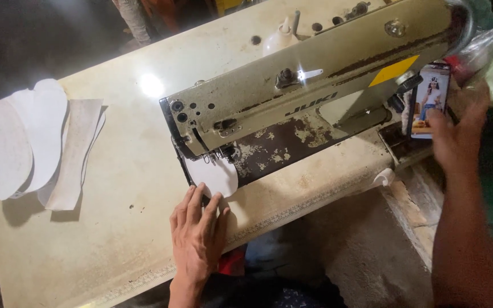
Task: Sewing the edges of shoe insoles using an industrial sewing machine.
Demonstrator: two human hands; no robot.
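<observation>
The left hand (197,231) is laid flat, fingers extended and close together, on a white sole-shaped piece (217,175). The piece lies just beyond the fingertips, under the head of the sewing machine (309,85). The right hand (457,134) is raised against a phone (429,100), thumb on its edge; its grip cannot be determined. Similar white pieces (27,140) are stacked well to the left of the left hand, on the table (115,239).
</observation>
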